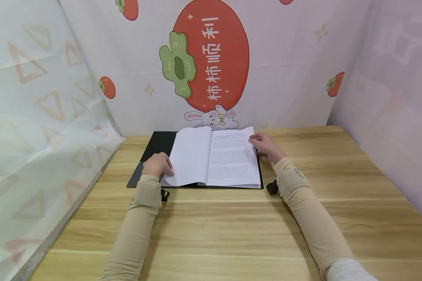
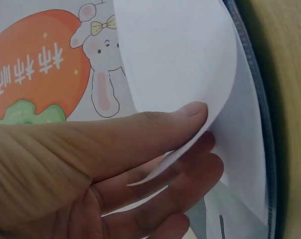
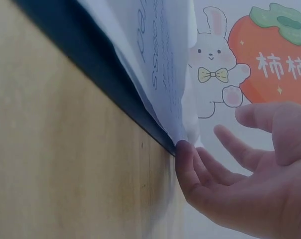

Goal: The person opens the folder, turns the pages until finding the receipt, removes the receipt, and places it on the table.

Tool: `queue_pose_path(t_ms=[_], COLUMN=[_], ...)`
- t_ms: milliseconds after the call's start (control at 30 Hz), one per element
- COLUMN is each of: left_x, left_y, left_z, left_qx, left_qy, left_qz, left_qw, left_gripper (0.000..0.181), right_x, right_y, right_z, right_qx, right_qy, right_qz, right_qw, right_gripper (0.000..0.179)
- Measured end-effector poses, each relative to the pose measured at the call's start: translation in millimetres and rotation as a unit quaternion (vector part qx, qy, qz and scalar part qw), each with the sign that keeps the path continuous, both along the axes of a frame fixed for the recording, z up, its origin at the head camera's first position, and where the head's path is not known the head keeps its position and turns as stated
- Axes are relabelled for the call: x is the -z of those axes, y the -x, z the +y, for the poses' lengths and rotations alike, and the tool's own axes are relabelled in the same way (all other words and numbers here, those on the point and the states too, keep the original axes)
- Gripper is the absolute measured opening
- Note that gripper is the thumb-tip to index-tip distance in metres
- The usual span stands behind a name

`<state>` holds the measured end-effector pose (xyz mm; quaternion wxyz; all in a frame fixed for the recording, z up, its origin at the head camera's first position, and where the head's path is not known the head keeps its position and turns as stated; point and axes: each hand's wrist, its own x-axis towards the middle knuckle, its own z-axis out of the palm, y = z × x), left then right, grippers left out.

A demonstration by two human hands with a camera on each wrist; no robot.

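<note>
A black folder (image 1: 160,142) lies spread on the table with a stack of white paper in it. The left page (image 1: 191,156) is blank on the side that shows, while the right page (image 1: 232,156) carries lines of print. My left hand (image 1: 157,164) pinches the outer edge of the left page. In the left wrist view the thumb lies on top of the bent sheet (image 2: 175,55) and the fingers are beneath it. At the right page's outer edge is my right hand (image 1: 266,145). Its fingers are spread, with one fingertip (image 3: 184,149) right at the paper's edge.
The wooden table (image 1: 211,230) runs up to a back curtain (image 1: 285,78) printed with a big persimmon and a rabbit. More printed sheeting hangs at the left and right. Black wrist gear (image 1: 272,187) shows beside the right sleeve.
</note>
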<state>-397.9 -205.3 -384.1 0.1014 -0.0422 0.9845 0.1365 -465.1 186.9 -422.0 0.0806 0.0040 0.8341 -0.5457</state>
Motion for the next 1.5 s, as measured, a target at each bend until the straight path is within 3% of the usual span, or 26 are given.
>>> queue_pose_path(t_ms=[467, 867, 1500], left_x=[9.3, 6.9, 6.3], left_y=[7.2, 4.0, 3.3], left_z=[-3.7, -4.8, -1.2], left_qx=[-0.007, 0.002, 0.020], left_qy=[0.000, -0.003, -0.006], left_qz=[-0.023, -0.026, -0.016], left_qw=[0.9997, 0.9997, 0.9996], left_gripper=[0.019, 0.020, 0.024], right_x=[-2.3, 0.7, -0.7], right_y=[-5.0, -3.7, -5.2], right_z=[1.6, 2.3, 2.7], right_qx=[0.011, 0.007, 0.020], right_qy=[0.019, -0.016, -0.003], right_qz=[-0.001, 0.020, 0.053], right_qw=[0.9998, 0.9997, 0.9984], right_gripper=[0.053, 0.050, 0.039])
